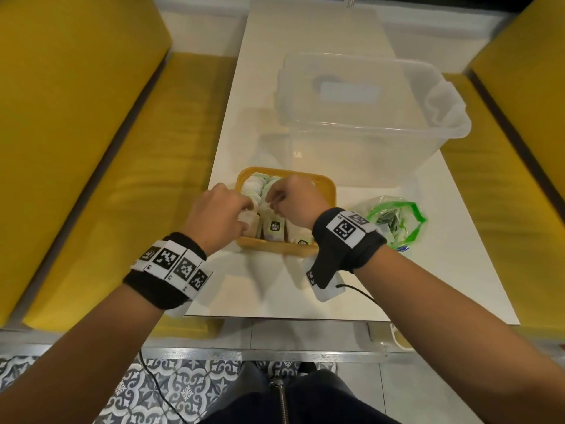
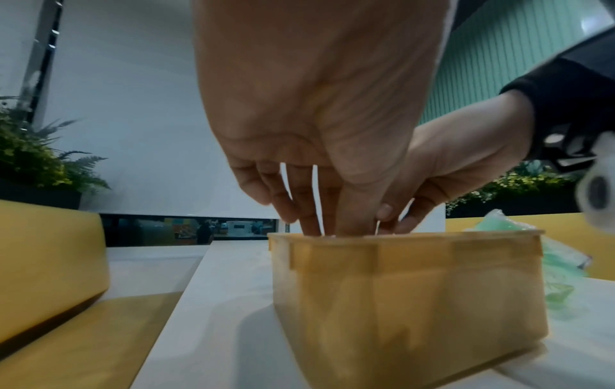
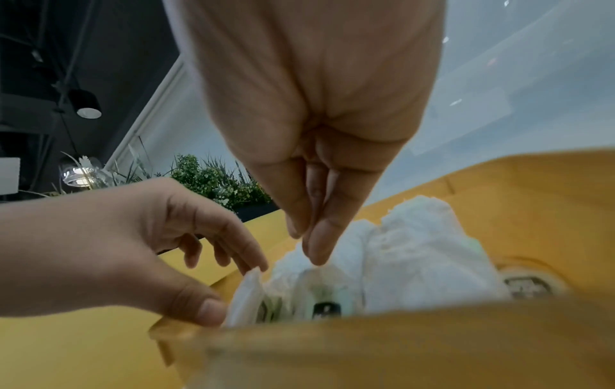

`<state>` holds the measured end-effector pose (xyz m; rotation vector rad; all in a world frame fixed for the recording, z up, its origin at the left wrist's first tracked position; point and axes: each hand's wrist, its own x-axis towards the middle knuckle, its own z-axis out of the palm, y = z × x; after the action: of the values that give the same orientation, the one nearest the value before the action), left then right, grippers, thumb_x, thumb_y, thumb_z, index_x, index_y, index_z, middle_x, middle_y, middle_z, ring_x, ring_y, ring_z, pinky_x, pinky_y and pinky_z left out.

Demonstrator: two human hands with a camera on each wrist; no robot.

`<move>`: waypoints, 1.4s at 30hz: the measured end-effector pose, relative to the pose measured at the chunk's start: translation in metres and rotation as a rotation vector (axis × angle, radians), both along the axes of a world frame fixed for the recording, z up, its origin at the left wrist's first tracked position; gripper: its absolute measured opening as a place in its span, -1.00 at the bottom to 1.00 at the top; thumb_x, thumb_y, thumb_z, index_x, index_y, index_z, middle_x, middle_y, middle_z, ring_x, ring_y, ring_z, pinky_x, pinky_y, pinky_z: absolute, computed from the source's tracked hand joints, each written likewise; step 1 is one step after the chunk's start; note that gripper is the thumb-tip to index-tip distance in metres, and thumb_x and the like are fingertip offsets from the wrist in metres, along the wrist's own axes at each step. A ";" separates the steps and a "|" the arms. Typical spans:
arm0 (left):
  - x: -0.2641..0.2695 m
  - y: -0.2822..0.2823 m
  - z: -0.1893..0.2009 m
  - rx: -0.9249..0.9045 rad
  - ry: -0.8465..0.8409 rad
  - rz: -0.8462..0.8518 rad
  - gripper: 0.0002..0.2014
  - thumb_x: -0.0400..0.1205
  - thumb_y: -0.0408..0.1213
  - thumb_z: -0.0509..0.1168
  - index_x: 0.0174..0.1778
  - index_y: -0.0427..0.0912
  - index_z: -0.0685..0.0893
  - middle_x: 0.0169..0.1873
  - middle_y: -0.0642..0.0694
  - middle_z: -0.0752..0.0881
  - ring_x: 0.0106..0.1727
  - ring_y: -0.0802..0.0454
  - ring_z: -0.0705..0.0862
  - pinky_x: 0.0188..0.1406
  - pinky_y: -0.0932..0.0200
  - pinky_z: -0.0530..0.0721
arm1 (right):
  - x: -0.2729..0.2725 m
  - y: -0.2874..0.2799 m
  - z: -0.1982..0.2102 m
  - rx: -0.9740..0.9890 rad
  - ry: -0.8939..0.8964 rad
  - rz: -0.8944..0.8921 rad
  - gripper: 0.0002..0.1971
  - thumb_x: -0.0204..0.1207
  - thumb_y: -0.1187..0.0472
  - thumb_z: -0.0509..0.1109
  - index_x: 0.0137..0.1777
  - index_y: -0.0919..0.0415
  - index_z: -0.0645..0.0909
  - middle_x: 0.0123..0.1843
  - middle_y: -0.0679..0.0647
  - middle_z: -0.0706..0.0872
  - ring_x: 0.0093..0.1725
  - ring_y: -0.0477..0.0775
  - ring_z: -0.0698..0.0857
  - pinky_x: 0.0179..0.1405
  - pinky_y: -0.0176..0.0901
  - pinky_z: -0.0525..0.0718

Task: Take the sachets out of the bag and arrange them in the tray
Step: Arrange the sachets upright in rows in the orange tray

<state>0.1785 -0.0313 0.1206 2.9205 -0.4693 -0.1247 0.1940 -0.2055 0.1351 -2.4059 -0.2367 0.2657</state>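
A yellow tray (image 1: 330, 191) stands on the white table near me, packed with upright white and green sachets (image 1: 273, 229). Both hands reach into it from above. My left hand (image 1: 223, 215) is at the tray's left side; in the right wrist view its thumb and forefinger pinch the edge of a white sachet (image 3: 246, 297). My right hand (image 1: 290, 197) hovers over the tray's middle with its fingers pressed together at the top of another sachet (image 3: 319, 284). The clear bag with green print (image 1: 397, 221) lies right of the tray with sachets still inside.
A large clear plastic bin (image 1: 367, 139) stands behind the tray. Yellow benches (image 1: 76, 148) flank the table on both sides. The table's near edge (image 1: 336, 319) is close to my wrists. A cable runs from my right wristband.
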 end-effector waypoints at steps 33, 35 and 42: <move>0.000 -0.054 0.002 0.054 -0.001 -0.212 -0.70 0.68 -0.27 0.25 0.32 -0.11 0.66 0.21 -0.09 0.69 0.22 -0.19 0.61 -0.03 -0.03 0.59 | -0.043 -0.182 0.001 -0.331 0.116 -0.391 -0.79 0.46 0.42 0.28 -0.09 0.29 0.75 -0.06 0.28 0.76 -0.09 0.28 0.70 -0.15 -0.08 0.65; -0.009 -0.066 0.009 -0.062 -0.044 -0.207 -0.65 0.67 -0.21 0.29 0.39 -0.10 0.62 0.33 -0.09 0.65 0.35 -0.16 0.57 0.21 -0.07 0.58 | -0.040 -0.180 -0.011 -0.376 0.135 -0.306 -0.85 0.50 0.33 0.37 0.02 0.27 0.72 -0.01 0.22 0.72 -0.07 0.21 0.64 -0.11 -0.12 0.56; -0.040 -0.149 0.024 -0.290 -0.051 -0.332 -0.66 0.67 -0.20 0.30 0.37 -0.12 0.64 0.36 -0.12 0.61 0.41 -0.11 0.50 0.37 -0.02 0.46 | -0.042 -0.170 -0.039 -0.409 0.157 -0.070 -0.78 0.61 0.26 0.23 0.05 0.35 0.67 0.03 0.27 0.74 0.03 0.27 0.68 0.03 -0.07 0.59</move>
<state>0.1381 -0.1805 0.1443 2.5481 -0.8965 -0.0223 0.1519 -0.3752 0.0961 -2.7709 -0.0259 0.5106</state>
